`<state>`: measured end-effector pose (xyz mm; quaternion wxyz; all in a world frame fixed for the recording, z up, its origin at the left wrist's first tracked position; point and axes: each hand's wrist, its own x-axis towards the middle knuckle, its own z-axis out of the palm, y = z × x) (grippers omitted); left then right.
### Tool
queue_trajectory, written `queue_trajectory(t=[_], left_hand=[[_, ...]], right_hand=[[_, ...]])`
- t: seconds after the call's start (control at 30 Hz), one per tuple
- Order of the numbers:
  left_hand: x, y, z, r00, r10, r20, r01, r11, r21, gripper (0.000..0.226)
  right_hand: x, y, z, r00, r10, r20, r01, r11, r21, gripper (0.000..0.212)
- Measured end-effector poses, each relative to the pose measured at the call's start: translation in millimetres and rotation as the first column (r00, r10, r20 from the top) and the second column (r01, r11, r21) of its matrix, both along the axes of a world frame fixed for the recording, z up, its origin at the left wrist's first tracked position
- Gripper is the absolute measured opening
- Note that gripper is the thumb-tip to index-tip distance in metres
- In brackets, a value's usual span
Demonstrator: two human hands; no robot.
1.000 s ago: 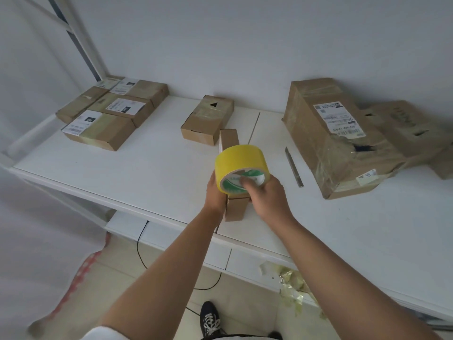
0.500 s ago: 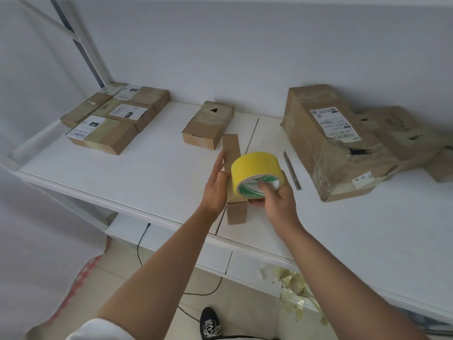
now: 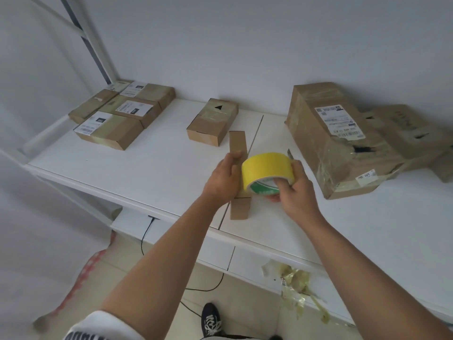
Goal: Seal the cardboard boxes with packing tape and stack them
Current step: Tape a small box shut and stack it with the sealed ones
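Right hand (image 3: pixel 295 192) grips the yellow tape roll (image 3: pixel 267 171), thumb hooked into its core, held just above the narrow cardboard box (image 3: pixel 239 168) on the white table (image 3: pixel 147 168). Left hand (image 3: pixel 224 179) rests against the box's left side, fingers nearly straight, steadying it.

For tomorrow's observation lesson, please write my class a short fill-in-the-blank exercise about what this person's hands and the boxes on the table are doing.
1. The right hand holds a roll of tape whose colour is ____.
2. The left hand rests on the long narrow box, which lies on the white ____.
3. The small box behind it bears a black ____.

Missing words: yellow; table; triangle
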<state>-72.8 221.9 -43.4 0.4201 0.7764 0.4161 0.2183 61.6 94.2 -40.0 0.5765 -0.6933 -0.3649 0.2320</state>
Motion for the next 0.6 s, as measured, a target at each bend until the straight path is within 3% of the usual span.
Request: queue_trajectory(t=[0.1,0.27,0.47,0.6], left_hand=[[0,-1,8,0.986,0.024,-0.164,-0.018,0.999,0.040,0.044],[3,-5,16,0.953,-0.005,-0.302,0.040,0.993,0.112,0.042],[10,-5,18,0.971,-0.007,-0.237,0.003,1.000,-0.015,0.041],[17,-14,14,0.970,0.070,-0.231,-0.075,0.997,-0.013,0.050]], right_hand=[[17,-9,-9,0.996,-0.039,0.074,0.043,0.998,-0.053,0.031],[14,-9,-22,0.998,-0.041,-0.045,0.037,0.996,-0.087,0.028],[1,-2,-42,0.954,-0.054,-0.294,0.016,0.992,-0.129,0.017],[-7,-3,-51,0.974,-0.101,-0.202,0.058,0.976,-0.209,0.022]])
